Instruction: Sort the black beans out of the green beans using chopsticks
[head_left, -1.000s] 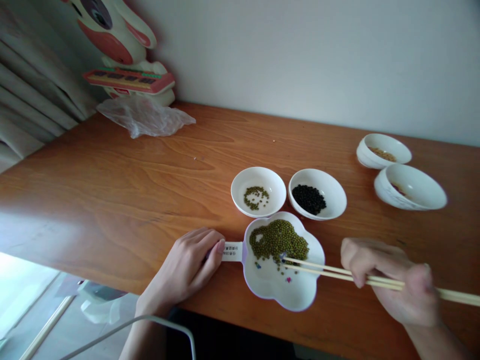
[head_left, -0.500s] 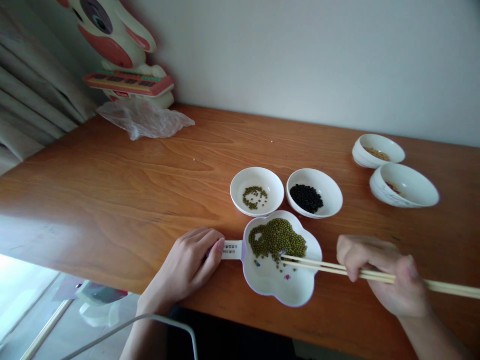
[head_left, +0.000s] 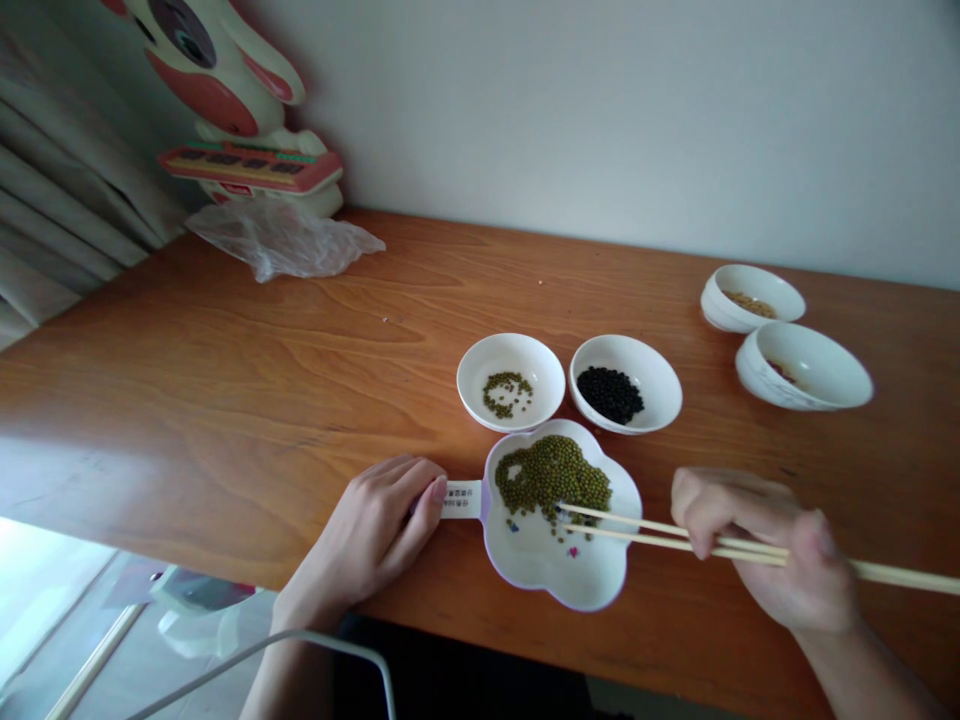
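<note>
My left hand (head_left: 382, 520) is closed round the handle of a white flower-shaped dish (head_left: 555, 575) with a purple rim. Green mung beans (head_left: 555, 475) lie heaped toward the dish's far side, with a few loose ones nearer me. In my right hand (head_left: 757, 540) is a pair of chopsticks (head_left: 675, 537), their tips slightly apart down in the dish at the near edge of the beans. Whether a bean sits between the tips, I cannot tell. Just beyond the dish stand a white bowl (head_left: 544, 385) with some mung beans and another white bowl (head_left: 664, 390) holding black beans.
Farther right, two more white bowls hold small contents: a back bowl (head_left: 787, 295) and a front bowl (head_left: 832, 370). A clear plastic bag (head_left: 292, 240) and a toy keyboard (head_left: 247, 165) occupy the table's back left. A grey cable (head_left: 315, 637) crosses below my left wrist.
The chopstick tips have spread a little apart among the mung beans. My left hand keeps its hold on the dish handle. The whole view has shifted slightly.
</note>
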